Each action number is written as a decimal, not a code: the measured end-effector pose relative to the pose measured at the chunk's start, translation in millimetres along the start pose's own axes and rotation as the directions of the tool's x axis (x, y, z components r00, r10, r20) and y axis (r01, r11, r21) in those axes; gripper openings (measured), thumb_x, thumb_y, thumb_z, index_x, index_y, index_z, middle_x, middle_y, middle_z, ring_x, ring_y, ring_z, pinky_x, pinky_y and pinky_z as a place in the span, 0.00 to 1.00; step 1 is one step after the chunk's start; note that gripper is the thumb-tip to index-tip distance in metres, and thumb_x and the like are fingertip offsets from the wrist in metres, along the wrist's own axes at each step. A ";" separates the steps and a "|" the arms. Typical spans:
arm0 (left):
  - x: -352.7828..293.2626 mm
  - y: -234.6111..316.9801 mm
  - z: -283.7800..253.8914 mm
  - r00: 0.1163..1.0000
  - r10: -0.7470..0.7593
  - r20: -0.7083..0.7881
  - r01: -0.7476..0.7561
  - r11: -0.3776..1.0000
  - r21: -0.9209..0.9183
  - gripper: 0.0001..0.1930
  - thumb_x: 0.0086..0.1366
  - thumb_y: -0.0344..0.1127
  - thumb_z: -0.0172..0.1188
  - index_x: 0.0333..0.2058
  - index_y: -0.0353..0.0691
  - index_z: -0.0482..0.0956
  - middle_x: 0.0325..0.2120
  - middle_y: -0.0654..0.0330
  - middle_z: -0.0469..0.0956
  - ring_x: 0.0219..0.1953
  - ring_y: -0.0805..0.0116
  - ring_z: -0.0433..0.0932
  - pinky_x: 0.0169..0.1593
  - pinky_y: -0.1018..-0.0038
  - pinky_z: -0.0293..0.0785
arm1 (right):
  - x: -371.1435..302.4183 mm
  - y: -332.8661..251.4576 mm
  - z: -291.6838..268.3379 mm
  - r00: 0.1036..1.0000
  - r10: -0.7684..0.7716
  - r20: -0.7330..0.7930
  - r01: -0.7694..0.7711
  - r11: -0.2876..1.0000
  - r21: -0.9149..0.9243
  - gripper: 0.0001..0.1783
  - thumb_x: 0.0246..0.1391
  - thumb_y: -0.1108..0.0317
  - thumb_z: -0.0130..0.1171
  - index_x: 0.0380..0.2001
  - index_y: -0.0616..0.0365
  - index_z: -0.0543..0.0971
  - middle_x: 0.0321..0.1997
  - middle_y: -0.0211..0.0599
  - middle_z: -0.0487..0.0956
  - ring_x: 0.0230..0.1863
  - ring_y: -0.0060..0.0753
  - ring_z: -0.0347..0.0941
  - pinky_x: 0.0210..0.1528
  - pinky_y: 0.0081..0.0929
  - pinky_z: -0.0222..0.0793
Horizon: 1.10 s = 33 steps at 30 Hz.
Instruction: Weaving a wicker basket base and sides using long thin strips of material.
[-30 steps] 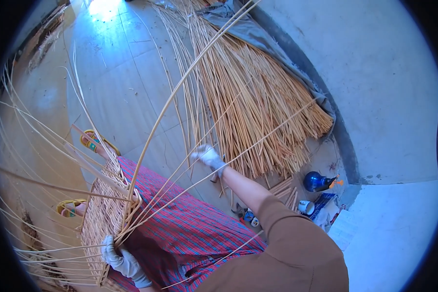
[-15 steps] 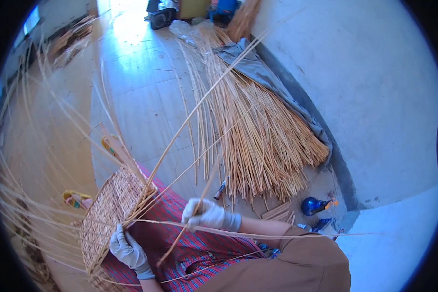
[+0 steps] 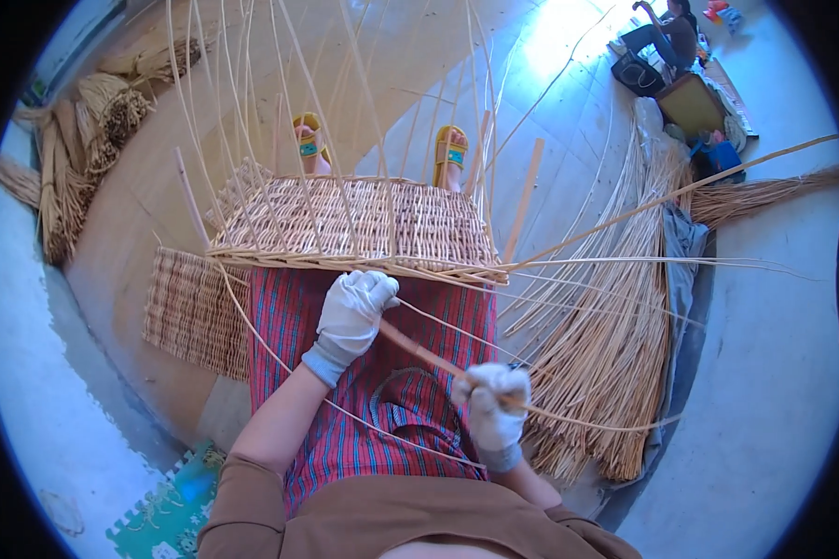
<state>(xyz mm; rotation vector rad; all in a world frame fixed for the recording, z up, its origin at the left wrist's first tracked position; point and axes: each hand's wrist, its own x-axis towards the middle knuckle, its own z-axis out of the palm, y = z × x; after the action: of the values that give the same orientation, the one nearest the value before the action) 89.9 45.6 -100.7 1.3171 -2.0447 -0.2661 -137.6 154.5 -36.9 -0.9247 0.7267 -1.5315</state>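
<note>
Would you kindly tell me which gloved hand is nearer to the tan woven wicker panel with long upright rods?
The left: the white-gloved left hand is close by the near edge of the woven panel; the white-gloved right hand is farther, lower and rightward in view.

Right hand [image 3: 496,405] blurry; stakes [image 3: 390,210] cropped

left grip [image 3: 350,317] just beside woven panel [image 3: 354,219] | right grip [image 3: 496,405] around brown rod [image 3: 424,353]
</note>
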 end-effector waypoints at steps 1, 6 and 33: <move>-10.8 -3.6 -7.9 1.000 0.016 0.023 -0.018 0.997 0.072 0.13 0.58 0.35 0.69 0.41 0.45 0.78 0.33 0.60 0.79 0.36 0.55 0.79 0.40 0.59 0.73 | 19.4 -0.7 13.1 0.995 -0.093 0.035 0.096 0.988 -0.118 0.10 0.65 0.77 0.60 0.46 0.53 0.72 0.43 0.46 0.80 0.34 0.34 0.77 0.33 0.33 0.78; -13.1 3.2 -17.0 0.998 0.035 0.043 -0.031 0.997 -0.074 0.15 0.52 0.29 0.71 0.37 0.45 0.76 0.31 0.60 0.78 0.35 0.54 0.79 0.37 0.59 0.72 | 64.4 52.8 -4.3 0.989 0.141 0.043 -0.134 0.983 -0.128 0.10 0.63 0.86 0.57 0.43 0.61 0.74 0.48 0.49 0.82 0.49 0.41 0.83 0.50 0.37 0.84; 34.2 3.4 2.7 0.983 0.006 0.181 -0.065 0.946 0.317 0.31 0.58 0.46 0.68 0.59 0.42 0.75 0.51 0.54 0.80 0.56 0.55 0.76 0.60 0.57 0.68 | 115.8 13.8 -52.0 0.957 0.287 -0.052 -0.281 0.859 -0.428 0.29 0.61 0.62 0.68 0.62 0.61 0.72 0.55 0.38 0.79 0.55 0.32 0.77 0.61 0.33 0.74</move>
<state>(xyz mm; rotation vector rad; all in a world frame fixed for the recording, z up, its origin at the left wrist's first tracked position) 76.9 17.1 -86.3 1.4928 -2.3356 -0.0325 -180.7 35.8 -55.9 -1.0939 1.1708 -1.1177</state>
